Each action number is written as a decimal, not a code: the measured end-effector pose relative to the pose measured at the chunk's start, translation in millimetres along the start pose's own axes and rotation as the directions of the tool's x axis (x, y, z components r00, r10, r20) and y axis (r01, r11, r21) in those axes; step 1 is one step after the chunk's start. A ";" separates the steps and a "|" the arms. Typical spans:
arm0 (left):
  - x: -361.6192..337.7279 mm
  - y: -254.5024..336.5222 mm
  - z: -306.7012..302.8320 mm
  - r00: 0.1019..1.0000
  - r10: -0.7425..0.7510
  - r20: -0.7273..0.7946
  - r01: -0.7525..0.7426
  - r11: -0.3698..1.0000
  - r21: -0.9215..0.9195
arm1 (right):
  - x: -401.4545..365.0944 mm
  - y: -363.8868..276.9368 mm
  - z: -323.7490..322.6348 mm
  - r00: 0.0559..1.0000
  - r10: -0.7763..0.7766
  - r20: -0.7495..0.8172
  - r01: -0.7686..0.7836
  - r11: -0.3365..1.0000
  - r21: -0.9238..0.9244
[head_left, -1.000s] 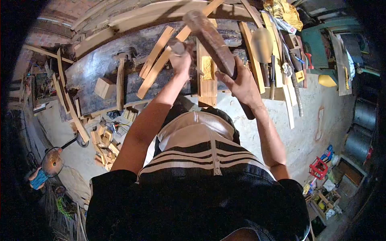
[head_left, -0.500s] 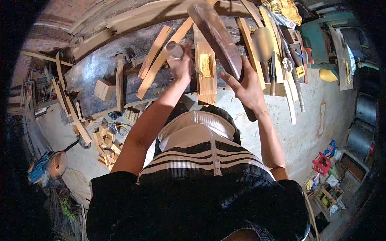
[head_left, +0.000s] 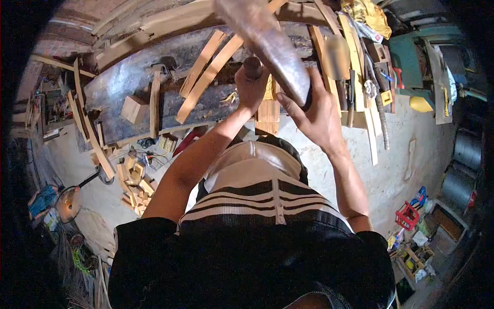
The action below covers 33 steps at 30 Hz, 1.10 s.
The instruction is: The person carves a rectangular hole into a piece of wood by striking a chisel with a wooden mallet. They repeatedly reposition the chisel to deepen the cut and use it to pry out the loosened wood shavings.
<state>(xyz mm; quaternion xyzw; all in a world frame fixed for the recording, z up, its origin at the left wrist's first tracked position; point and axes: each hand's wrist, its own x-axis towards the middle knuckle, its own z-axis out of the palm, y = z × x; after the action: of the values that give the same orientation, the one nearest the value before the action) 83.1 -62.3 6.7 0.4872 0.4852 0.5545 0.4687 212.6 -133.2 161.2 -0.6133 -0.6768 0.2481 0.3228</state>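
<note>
My left hand [head_left: 251,90] is wrapped round an upright tool handle [head_left: 252,67] over the wooden workpiece [head_left: 267,114]; the tool's lower end is hidden by the hand. My right hand [head_left: 321,113] grips a long, dark wooden mallet or block [head_left: 278,51], slanting up to the left and blurred at its far end. The mallet covers much of the workpiece, whose yellowish recess shows only in part beside my left hand. Wood shavings [head_left: 230,97] lie just left of that hand on the dark bench [head_left: 121,87].
Two wooden strips [head_left: 208,77] lie left of the hands, with a block [head_left: 134,110] farther left. More strips [head_left: 355,67] and hand tools are on the right. Wood offcuts [head_left: 135,177] are heaped on the floor at left, a red plastic stool [head_left: 407,216] at lower right.
My left hand and the tool have moved right, over the workpiece's recess. The mallet has shifted up and left in my right hand. Wood shavings now show on the bench.
</note>
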 end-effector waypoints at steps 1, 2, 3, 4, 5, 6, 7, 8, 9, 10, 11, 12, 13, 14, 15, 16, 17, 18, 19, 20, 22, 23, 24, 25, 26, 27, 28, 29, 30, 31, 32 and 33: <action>-0.7 -0.7 -1.5 1.000 -0.003 0.006 0.003 1.000 0.002 | -0.4 -1.5 2.6 1.000 0.006 -0.003 -0.006 1.000 0.002; 0.8 0.5 -2.8 0.999 0.017 0.044 -0.018 0.999 0.030 | 0.1 -2.1 3.9 0.997 0.061 0.045 -0.060 0.998 -0.031; 2.1 -0.4 -2.3 0.996 0.038 0.085 -0.043 0.998 0.054 | 0.4 -1.2 3.2 0.989 0.118 0.088 -0.112 0.991 -0.067; 2.2 -4.0 -0.9 0.998 0.026 0.049 -0.025 0.999 -0.025 | 1.3 16.1 12.2 0.975 0.141 0.170 -0.106 0.974 -0.202; 2.7 -7.7 -1.2 1.000 0.009 0.014 -0.007 0.995 -0.102 | 1.5 29.6 17.3 0.979 0.113 0.170 -0.089 0.986 -0.141; 9.2 -0.2 -4.6 0.992 -0.126 -0.025 0.123 0.986 -0.112 | 2.3 34.1 16.8 0.970 0.166 0.177 -0.138 0.978 -0.158; 14.3 5.3 -12.5 0.962 -0.263 -0.069 0.253 0.959 -0.125 | 2.4 38.2 17.5 0.958 0.216 0.191 -0.184 0.968 -0.173; 23.0 -23.7 -18.2 0.945 -0.292 -0.147 0.229 0.913 -0.338 | -3.7 45.2 22.8 0.956 0.221 0.195 -0.189 0.967 -0.169; 25.9 -4.7 -22.4 0.883 -0.410 -0.229 0.337 0.893 -0.297 | -9.5 54.5 27.5 0.970 0.212 0.116 -0.202 0.975 -0.090; 35.5 -12.5 -24.5 0.796 -0.496 -0.346 0.438 0.868 -0.236 | -13.0 61.3 27.8 0.978 0.206 0.033 -0.206 0.979 -0.014; 47.2 -20.0 -27.1 0.691 -0.555 -0.463 0.538 0.823 -0.184 | -15.9 66.2 25.4 0.977 0.209 0.029 -0.209 0.978 -0.016; 49.3 -19.4 -32.6 0.773 -0.526 -0.355 0.359 0.823 -0.439 | -17.6 64.2 22.4 0.965 0.261 0.033 -0.263 0.963 0.053; 51.5 -19.1 -35.5 0.775 -0.525 -0.352 0.360 0.824 -0.438 | -17.5 61.2 20.5 0.950 0.311 0.038 -0.313 0.942 0.122; 53.1 -19.5 -36.9 0.789 -0.503 -0.352 0.316 0.824 -0.471 | -20.0 57.2 12.1 0.904 0.421 0.076 -0.423 0.906 0.010; 52.2 -19.8 -38.3 0.800 -0.485 -0.353 0.274 0.820 -0.503 | -23.3 61.7 12.3 0.901 0.428 0.076 -0.430 0.903 0.010; 51.1 -20.7 -39.4 0.859 -0.408 -0.310 0.237 0.853 -0.464 | -27.8 70.9 14.2 0.890 0.452 0.063 -0.454 0.891 0.010; 48.4 -21.4 -39.3 0.858 -0.409 -0.310 0.240 0.854 -0.462 | -31.2 79.6 16.8 0.879 0.473 0.051 -0.474 0.880 0.011; 43.1 -17.3 -36.1 0.882 -0.377 -0.284 0.240 0.876 -0.418 | -32.0 82.7 18.2 0.914 0.405 0.030 -0.406 0.912 0.062; 37.5 -12.5 -31.5 0.903 -0.346 -0.254 0.238 0.896 -0.375 | -33.3 84.5 18.4 0.913 0.408 0.028 -0.409 0.911 0.061; 32.9 -9.3 -27.5 0.895 -0.373 -0.243 0.260 0.881 -0.396 | -35.1 85.0 18.6 0.907 0.421 0.024 -0.421 0.905 0.057; 27.2 -11.5 -23.9 0.909 -0.351 -0.224 0.256 0.895 -0.365 | -36.9 82.6 18.2 0.900 0.435 0.021 -0.435 0.899 0.052; 23.9 -12.6 -22.1 0.921 -0.329 -0.207 0.249 0.909 -0.334 | -36.9 80.9 17.2 0.895 0.444 0.041 -0.445 0.895 0.027; 18.7 -7.7 -19.4 0.922 -0.319 -0.219 0.259 0.929 -0.265 | -36.8 79.6 17.3 0.890 0.453 0.061 -0.453 0.891 0.002; 15.8 -2.9 -18.5 0.922 -0.318 -0.222 0.258 0.929 -0.264 | -37.0 79.2 18.8 0.891 0.450 0.063 -0.451 0.892 0.002; 13.9 2.0 -17.6 0.920 -0.335 -0.204 0.284 0.927 -0.244 | -37.5 79.5 20.4 0.917 0.398 0.033 -0.397 0.918 -0.020; 11.5 3.0 -15.9 0.917 -0.352 -0.187 0.309 0.924 -0.225 | -36.3 77.4 21.2 0.940 0.342 0.003 -0.342 0.939 -0.044; 8.5 3.6 -11.4 0.947 -0.232 -0.222 0.193 0.963 -0.186 | -33.7 74.9 20.1 0.940 0.341 0.004 -0.340 0.939 -0.043; 7.9 4.2 -10.1 0.947 -0.233 -0.222 0.193 0.963 -0.186 | -30.6 71.9 16.8 0.933 0.356 0.046 -0.355 0.934 -0.033; 7.0 3.4 -9.1 0.956 -0.190 -0.221 0.152 0.972 -0.178 | -27.6 67.3 13.3 0.924 0.373 0.088 -0.372 0.928 -0.024; 6.1 2.6 -8.3 0.964 -0.148 -0.220 0.111 0.979 -0.170 | -25.6 63.5 11.1 0.923 0.373 0.089 -0.373 0.928 -0.024; 4.6 2.0 -6.9 0.964 -0.147 -0.222 0.111 0.979 -0.169 | -23.2 60.0 9.8 0.928 0.366 0.078 -0.366 0.931 -0.007; 2.8 3.0 -4.9 0.960 -0.158 -0.232 0.118 0.977 -0.177 | -21.3 57.8 10.3 0.932 0.356 0.067 -0.358 0.934 0.011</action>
<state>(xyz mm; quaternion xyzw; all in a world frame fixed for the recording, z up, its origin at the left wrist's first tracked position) 77.8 -60.2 9.6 0.3405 0.5259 0.6136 0.4806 244.5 -146.5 109.2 -0.7140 -0.5614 0.3297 0.2576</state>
